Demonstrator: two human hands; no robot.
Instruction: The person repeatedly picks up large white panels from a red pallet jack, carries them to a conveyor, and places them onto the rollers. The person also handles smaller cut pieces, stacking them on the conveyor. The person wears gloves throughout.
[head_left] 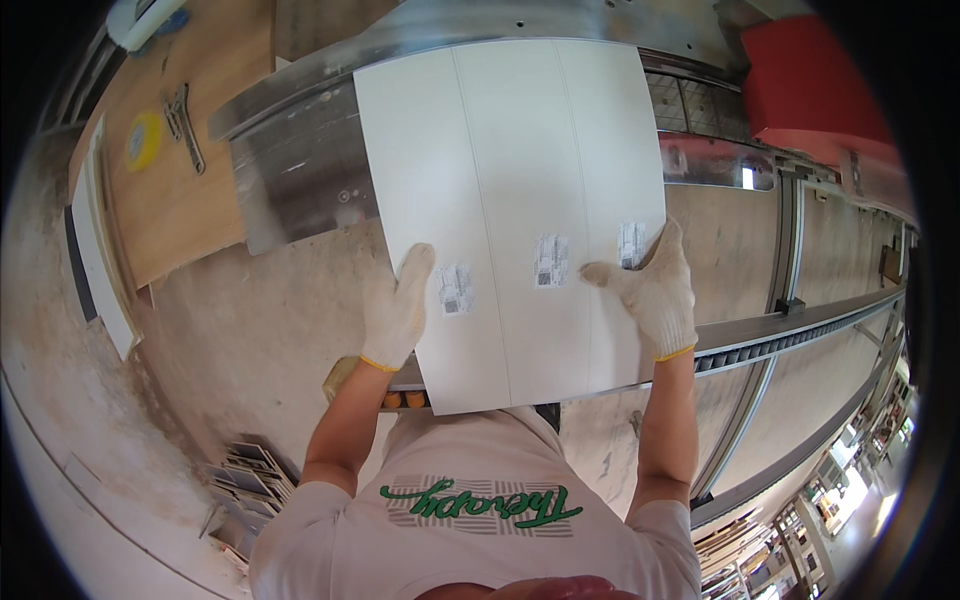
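Observation:
Three long white boards lie side by side in front of me: a left board (425, 170), a middle board (520, 150) and a right board (612, 130). Each carries a small printed label, and thin seams part them. My left hand (397, 315), in a white knit glove, grips the left board's outer edge with its thumb on top. On the opposite side, my gloved right hand (660, 300) holds the right board's edge, its thumb reaching across the face below the label. Both hands' remaining fingers are partly hidden at the edges.
The boards' far ends rest on a metal machine bed (300, 150). A red machine housing (815, 90) stands far right, above a roller rail (800, 335). On a wooden table (210, 220) at left lie a wrench (188, 130) and a yellow tape roll (143, 140).

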